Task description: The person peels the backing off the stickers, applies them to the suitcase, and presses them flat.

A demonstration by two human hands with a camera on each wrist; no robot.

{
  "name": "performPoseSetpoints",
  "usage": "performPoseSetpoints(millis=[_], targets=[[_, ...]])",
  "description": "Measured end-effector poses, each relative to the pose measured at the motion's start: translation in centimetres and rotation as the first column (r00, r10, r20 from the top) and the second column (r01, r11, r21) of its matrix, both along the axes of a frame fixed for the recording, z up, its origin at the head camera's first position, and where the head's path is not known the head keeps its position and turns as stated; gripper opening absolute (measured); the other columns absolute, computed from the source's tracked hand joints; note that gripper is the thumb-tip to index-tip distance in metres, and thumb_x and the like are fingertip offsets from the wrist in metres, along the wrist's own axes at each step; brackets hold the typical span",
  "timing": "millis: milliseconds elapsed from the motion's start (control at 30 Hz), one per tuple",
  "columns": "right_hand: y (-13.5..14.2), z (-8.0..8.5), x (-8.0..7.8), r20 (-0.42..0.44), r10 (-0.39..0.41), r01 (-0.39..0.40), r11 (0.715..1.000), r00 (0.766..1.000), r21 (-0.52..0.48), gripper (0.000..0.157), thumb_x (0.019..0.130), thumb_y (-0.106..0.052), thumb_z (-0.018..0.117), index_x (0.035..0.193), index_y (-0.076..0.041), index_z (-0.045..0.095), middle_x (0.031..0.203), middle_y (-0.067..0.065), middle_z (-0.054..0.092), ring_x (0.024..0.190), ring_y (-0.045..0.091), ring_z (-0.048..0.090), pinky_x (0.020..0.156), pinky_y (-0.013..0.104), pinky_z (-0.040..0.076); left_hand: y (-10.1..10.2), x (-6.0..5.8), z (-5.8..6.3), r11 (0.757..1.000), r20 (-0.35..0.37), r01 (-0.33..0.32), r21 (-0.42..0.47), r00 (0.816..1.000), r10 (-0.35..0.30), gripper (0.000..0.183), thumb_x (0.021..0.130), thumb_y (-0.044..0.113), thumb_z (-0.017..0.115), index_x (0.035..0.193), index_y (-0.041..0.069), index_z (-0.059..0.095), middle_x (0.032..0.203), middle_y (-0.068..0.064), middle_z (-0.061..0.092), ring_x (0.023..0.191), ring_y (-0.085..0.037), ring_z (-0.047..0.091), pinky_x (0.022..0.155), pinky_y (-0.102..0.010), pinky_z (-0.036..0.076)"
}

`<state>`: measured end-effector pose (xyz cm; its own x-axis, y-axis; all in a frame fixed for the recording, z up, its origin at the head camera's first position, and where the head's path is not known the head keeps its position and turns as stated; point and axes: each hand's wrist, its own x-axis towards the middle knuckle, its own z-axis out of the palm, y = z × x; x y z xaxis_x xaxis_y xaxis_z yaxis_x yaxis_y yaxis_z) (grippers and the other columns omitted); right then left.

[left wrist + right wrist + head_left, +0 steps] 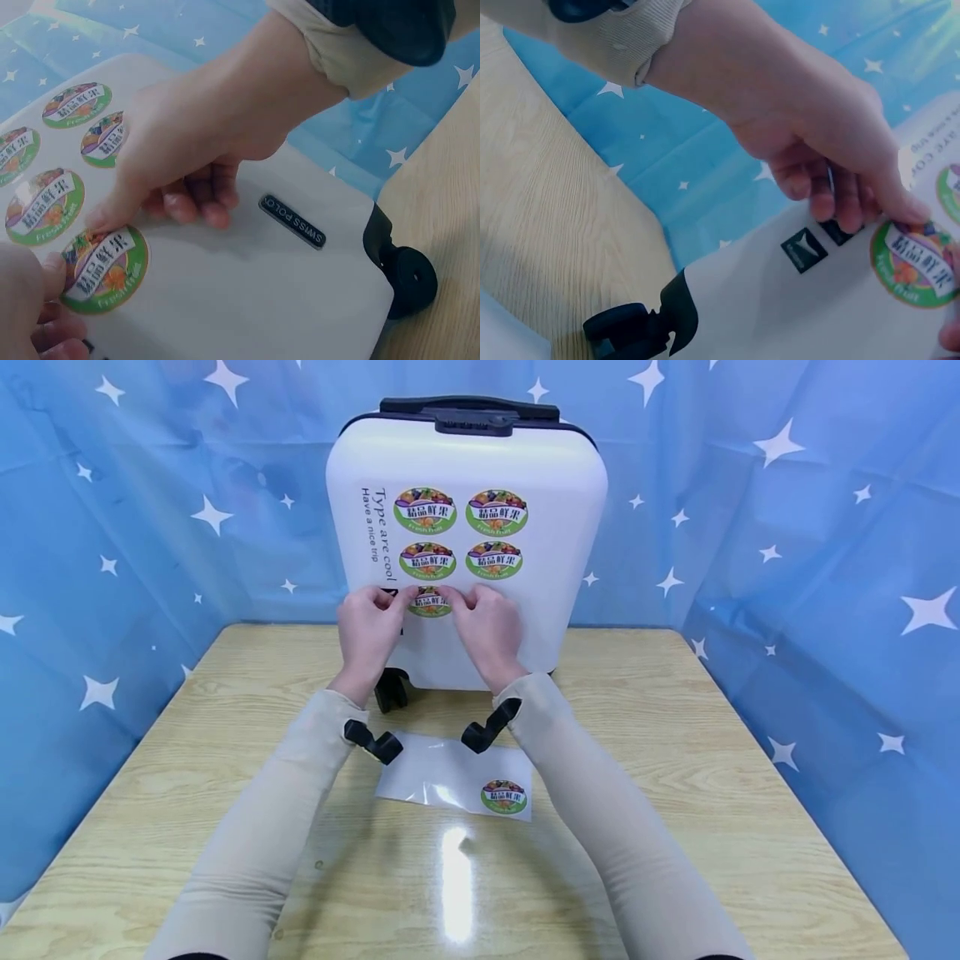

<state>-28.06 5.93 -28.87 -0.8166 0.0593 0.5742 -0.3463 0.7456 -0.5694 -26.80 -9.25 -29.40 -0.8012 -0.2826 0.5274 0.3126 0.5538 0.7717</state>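
Observation:
A white suitcase [465,460] stands upright, with oval fruit stickers on its front. The lowest sticker [431,602] in the left column lies against the suitcase between both hands. My left hand [369,631] presses its thumb on the sticker's left part; the other fingers are loosely bent away from it. From the right, my right hand [489,628] presses its thumb on the sticker's upper edge, fingers bent beside it. In the left wrist view, my right hand [195,142] covers part of a neighbouring sticker [103,141]. The right wrist view shows my left hand [810,127] above the pressed sticker [913,262].
A white backing sheet [442,768] with one sticker [503,797] lies on the wooden table [645,793]. Black wheels [391,689] sit under the suitcase. A blue starry curtain [720,510] surrounds the table at the back and sides.

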Motion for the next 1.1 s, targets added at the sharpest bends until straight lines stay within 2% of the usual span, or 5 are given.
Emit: performPoseSetpoints(millis=[167,367,567,900,1100], targets=[[0.4,-0.5,0.1,-0.007,0.000,0.000,1.000,1.000,-0.013,0.045,0.087,-0.051,0.057,0.064,-0.013,0.058,0.057,-0.003,0.056,0.050,0.012,0.049,0.046,0.025,0.035,-0.3,-0.1,-1.0,1.000,0.029,-0.017,0.012,0.999,0.016,0.049,0.084,0.048,0.063,0.071,0.001,0.067,0.064,-0.009,0.064,0.057,-0.017,0.058,0.050,-0.029,0.040],[0.3,-1.9,0.1,-0.002,-0.010,0.010,1.000,1.000,-0.024,0.047,0.088,-0.049,0.056,0.060,-0.012,0.054,0.053,-0.001,0.051,0.048,0.014,0.047,0.046,0.027,0.033,-0.3,0.0,-2.1,0.997,0.076,-0.021,0.074,0.997,0.015,0.052,0.085,0.050,0.060,0.072,0.000,0.068,0.065,-0.010,0.064,0.061,-0.019,0.058,0.054,-0.029,0.041],[-0.1,-2.9,0.2,0.000,-0.021,0.021,0.999,1.000,-0.041,0.048,0.091,-0.047,0.055,0.058,-0.011,0.052,0.053,0.000,0.050,0.048,0.015,0.046,0.045,0.027,0.033,0.6,-0.2,-3.3,0.997,0.107,-0.025,0.069,0.994,0.017,0.052,0.088,0.048,0.058,0.069,0.001,0.067,0.060,-0.009,0.062,0.054,-0.019,0.055,0.050,-0.027,0.041],[-0.4,-4.2,0.5,0.024,0.003,-0.003,1.000,1.000,-0.022,0.046,0.091,-0.045,0.055,0.059,-0.012,0.051,0.051,-0.002,0.048,0.045,0.013,0.045,0.043,0.027,0.032,1.4,-0.1,-4.6,0.994,0.109,0.010,0.108,0.994,-0.022,0.047,0.091,0.043,0.055,0.072,0.001,0.066,0.061,-0.008,0.062,0.051,-0.019,0.054,0.047,-0.027,0.041],[-0.3,-4.0,0.4,0.012,0.009,-0.009,1.000,1.000,-0.008,0.045,0.091,-0.044,0.054,0.060,-0.012,0.052,0.052,-0.001,0.050,0.045,0.014,0.045,0.043,0.027,0.032,1.8,-0.2,-4.9,0.998,0.094,0.033,0.050,0.995,-0.037,0.042,0.086,0.042,0.063,0.071,0.003,0.065,0.063,-0.007,0.061,0.055,-0.020,0.053,0.049,-0.029,0.040]])
